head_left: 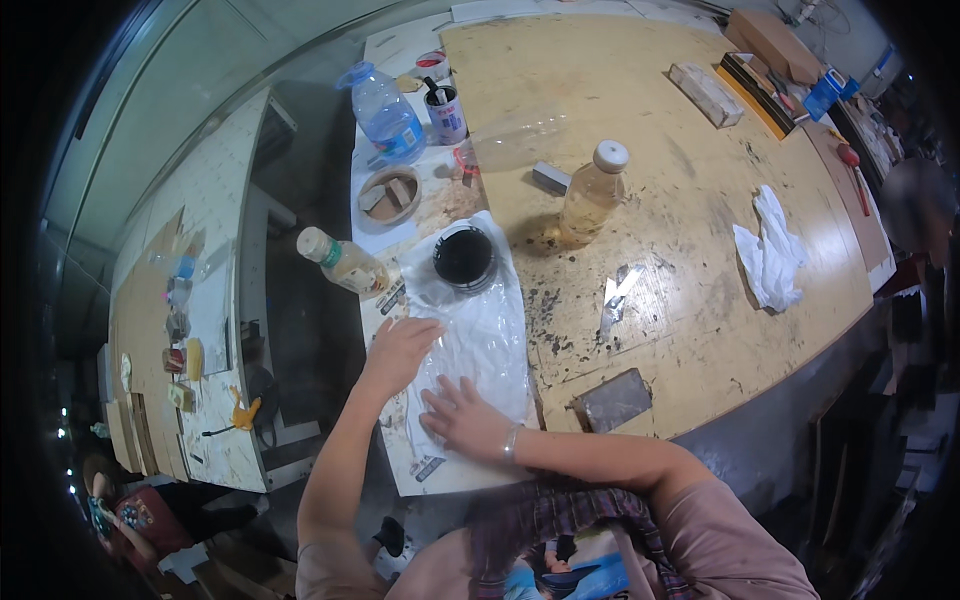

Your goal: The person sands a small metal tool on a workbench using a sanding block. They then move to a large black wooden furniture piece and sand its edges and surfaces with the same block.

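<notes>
A white, crinkled plastic sheet (480,350) lies along the near end of the bench. My left hand (402,352) rests at its left edge, fingers stretched toward the middle and holding nothing. Lower down, my right hand (468,418) lies flat on the same sheet with its fingers spread. At the sheet's far end stands a round tub of black liquid (463,256), beyond both hands. A bottle with a white cap and green band (345,262) leans left of the tub. To the right, a clear bottle of yellowish liquid (592,205) stands on the board.
Behind are a large clear water jug (388,115), a can with brushes (446,115) and a ring holding small blocks (390,195). Metal strips (620,292), a grey slab (613,400) and a crumpled white cloth (770,252) lie rightward. A gap separates another table (215,330) at left.
</notes>
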### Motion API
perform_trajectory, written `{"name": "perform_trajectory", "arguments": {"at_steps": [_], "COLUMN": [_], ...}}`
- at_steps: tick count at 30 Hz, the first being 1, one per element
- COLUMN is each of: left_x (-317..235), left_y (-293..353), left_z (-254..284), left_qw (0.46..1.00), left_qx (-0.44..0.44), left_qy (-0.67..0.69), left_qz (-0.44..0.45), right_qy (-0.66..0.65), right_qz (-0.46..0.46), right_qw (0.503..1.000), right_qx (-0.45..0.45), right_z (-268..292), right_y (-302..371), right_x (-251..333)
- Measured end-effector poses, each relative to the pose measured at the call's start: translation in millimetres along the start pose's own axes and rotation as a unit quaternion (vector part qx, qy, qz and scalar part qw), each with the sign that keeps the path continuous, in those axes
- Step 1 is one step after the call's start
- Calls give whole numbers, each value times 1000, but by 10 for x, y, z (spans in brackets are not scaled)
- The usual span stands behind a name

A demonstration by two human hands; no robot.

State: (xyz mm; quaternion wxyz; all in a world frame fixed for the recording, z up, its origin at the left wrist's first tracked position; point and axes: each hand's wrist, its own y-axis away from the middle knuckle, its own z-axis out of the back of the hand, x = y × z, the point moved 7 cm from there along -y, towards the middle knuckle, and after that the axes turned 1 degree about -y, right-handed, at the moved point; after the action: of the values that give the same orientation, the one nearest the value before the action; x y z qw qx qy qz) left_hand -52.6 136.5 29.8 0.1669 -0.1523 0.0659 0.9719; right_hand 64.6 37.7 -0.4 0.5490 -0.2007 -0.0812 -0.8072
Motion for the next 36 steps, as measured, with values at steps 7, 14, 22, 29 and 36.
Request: {"name": "perform_trajectory", "arguments": {"at_steps": [7, 14, 22, 29, 36], "left_x": [-26, -543, -791, -1334, -1936], "left_y": [134, 686, 856, 171, -1047], "left_z": [-3, -90, -70, 127, -427], "left_qw": [999, 1000, 998, 953, 956], "left_qx": [-22, -7, -59, -259, -213], "left_qy": [-1, -15, 20, 156, 201], "left_qz": [47, -19, 21, 12, 37], "right_qy": [-42, -74, 20, -183, -197], "right_qz": [23, 78, 44, -12, -193], "right_qw": [999, 994, 998, 980, 944], "right_qx": [14, -11, -41, -75, -182], "right_z": [17, 327, 545, 1222, 1536], "right_y": [175, 365, 783, 1549, 2581], "right_x": [282, 404, -216, -144, -516]}}
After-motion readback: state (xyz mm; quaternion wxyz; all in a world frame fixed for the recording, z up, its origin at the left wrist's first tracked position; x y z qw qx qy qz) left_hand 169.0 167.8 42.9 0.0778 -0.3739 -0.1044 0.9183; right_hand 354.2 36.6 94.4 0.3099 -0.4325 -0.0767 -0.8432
